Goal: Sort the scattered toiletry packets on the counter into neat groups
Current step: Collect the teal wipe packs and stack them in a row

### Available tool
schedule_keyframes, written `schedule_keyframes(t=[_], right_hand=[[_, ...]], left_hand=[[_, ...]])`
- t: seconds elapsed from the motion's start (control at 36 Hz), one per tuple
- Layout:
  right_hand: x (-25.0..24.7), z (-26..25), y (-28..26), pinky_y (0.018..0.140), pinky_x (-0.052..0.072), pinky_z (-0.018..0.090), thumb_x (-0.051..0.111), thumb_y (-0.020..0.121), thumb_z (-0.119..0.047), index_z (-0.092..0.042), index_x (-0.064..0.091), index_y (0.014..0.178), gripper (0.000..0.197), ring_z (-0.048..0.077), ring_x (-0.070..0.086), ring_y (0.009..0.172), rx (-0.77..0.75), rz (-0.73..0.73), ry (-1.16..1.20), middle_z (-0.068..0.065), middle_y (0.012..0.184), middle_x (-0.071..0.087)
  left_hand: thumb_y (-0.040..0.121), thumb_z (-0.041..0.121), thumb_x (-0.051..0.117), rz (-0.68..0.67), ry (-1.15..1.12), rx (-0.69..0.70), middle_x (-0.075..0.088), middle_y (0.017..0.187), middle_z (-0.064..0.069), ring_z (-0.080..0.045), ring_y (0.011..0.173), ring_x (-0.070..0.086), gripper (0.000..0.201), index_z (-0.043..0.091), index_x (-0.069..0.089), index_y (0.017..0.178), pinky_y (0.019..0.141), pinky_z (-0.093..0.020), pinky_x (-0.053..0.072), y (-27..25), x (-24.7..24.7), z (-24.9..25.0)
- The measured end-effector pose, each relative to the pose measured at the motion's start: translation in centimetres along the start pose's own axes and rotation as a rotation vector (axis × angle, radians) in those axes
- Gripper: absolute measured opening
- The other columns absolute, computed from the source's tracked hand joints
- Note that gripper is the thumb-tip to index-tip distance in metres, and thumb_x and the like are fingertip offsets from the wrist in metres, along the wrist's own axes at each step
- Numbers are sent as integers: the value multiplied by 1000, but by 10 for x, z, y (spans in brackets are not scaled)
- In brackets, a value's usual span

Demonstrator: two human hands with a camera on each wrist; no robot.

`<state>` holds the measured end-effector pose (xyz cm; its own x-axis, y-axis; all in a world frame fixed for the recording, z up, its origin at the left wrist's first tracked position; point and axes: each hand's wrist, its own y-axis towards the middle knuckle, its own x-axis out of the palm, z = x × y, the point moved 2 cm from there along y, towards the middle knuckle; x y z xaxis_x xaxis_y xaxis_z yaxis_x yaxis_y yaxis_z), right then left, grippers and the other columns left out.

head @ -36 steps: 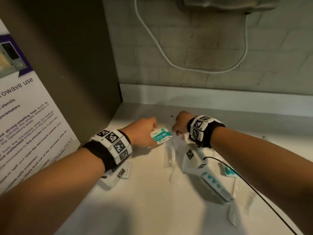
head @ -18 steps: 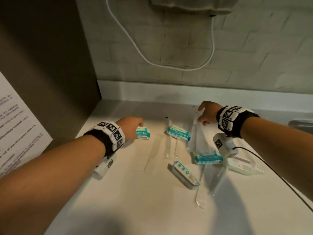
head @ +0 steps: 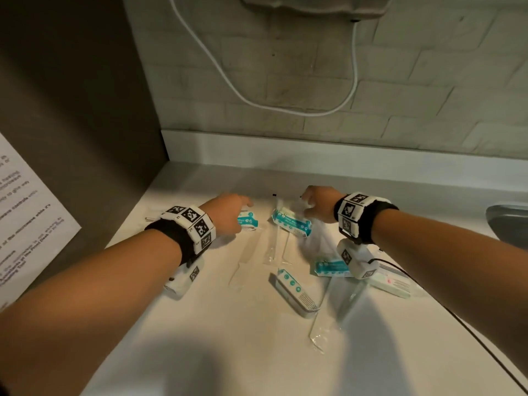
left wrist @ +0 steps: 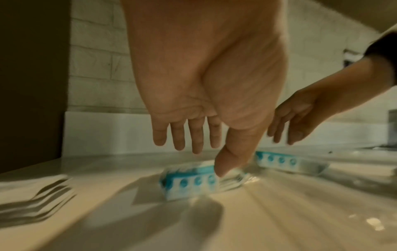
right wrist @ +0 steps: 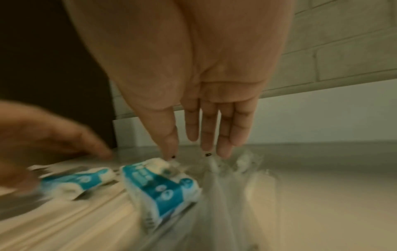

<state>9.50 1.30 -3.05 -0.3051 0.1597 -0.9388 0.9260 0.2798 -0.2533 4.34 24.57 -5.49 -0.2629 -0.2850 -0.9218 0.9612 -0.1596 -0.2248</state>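
Left hand [head: 228, 215] has let go, fingers wide, thumb touching the small packet [left wrist: 189, 181] mid-frame on the bench [head: 228, 338]. Right hand [head: 317, 204], fingers straight, now reaches the next packet [head: 291, 224] beside it: grouping begins.

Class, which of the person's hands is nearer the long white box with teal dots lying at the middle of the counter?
Right. The right hand hovers beyond the long white box with teal dots, slightly rightward; the left hand sits farther off, beyond-left.
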Motion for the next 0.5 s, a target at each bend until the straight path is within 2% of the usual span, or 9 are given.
schedule_keyframes(t=[0.08,0.14,0.22,0.28,0.36,0.44,0.5], right_hand=[[12,-16,-1,98,46,38,66,87,-31,-16,46,135,54,27,57,116,-112,-70,-65,6,132,58],[19,-23,0,98,47,38,69,84,-32,-17,41,140,64,29,56,117,-124,-96,-104,7,134,56],[26,-28,2,95,49,41,73,80,-30,-17,38,141,71,32,59,114,-120,-97,-153,10,129,60],[26,-29,1,93,51,42,73,80,-27,-15,39,139,69,33,60,110,-124,-66,-151,13,125,61],[21,-30,-1,91,50,38,71,81,-23,-9,44,135,62,32,58,110,-152,-15,-101,13,126,58],[10,-27,-11,79,45,32,70,81,-26,-7,45,131,59,25,53,95,-213,39,-16,11,123,50],[0,-21,-23,73,43,31,70,79,-26,-7,42,131,62,23,52,89,-253,60,13,10,118,48]], left_hand=[[79,10,65,24,-21,186,53,132,3,-17,122,48,61,27,48,135,102,-34,43,-17,-8,32],[78,12,67,-41,-41,290,52,124,9,-9,114,45,59,29,51,133,98,-27,40,-34,-5,55],[77,22,73,-138,18,425,51,129,11,-6,115,39,61,34,50,133,103,-28,37,-56,11,82],[80,20,71,-145,27,446,52,125,11,-5,110,40,56,33,53,132,101,-27,39,-63,20,91],[85,20,66,-155,41,436,56,111,11,-9,104,50,38,31,64,121,92,-27,44,-66,27,94],[88,27,59,-191,51,417,60,118,10,-13,108,54,34,33,64,122,96,-35,47,-69,32,90],[91,25,57,-213,69,433,60,121,8,-12,110,53,37,30,60,127,97,-33,46,-73,36,90]])
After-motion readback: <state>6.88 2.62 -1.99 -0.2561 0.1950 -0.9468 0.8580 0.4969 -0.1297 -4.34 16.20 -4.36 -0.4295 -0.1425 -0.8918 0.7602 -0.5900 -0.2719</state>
